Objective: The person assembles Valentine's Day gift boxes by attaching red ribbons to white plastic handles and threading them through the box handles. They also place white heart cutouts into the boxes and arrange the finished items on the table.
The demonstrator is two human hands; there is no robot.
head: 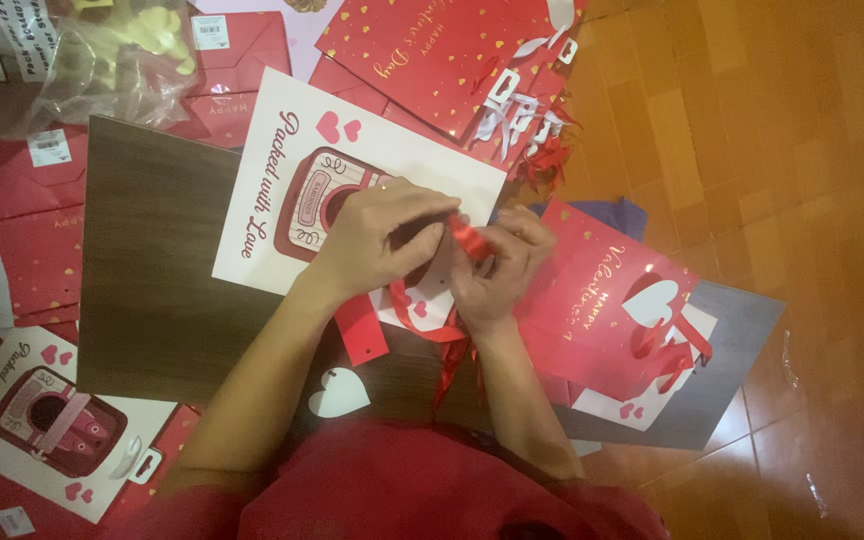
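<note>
Two bare hands meet at the middle of the scene: our left hand [377, 245] and right hand [497, 265] both pinch a glossy red ribbon [469, 240] between their fingertips, just above a white gift bag printed with a pink-and-maroon design [282, 215]. We count two such white bags, the second [47, 425] lying at the near left. One white paper heart tag [337, 393] sits near us on a dark wood-grain board [157, 290], and one red rectangular tag [357, 330] lies under the left wrist. Right of the hands rests a red paper gift bag with a white heart and red ribbon handles [602, 300]. A stack of red bags with gold hearts [432, 50] lies far, and more folded red bags [37, 230] at the left. A clear plastic bag [117, 55] holds pale yellow pieces at the far left.
</note>
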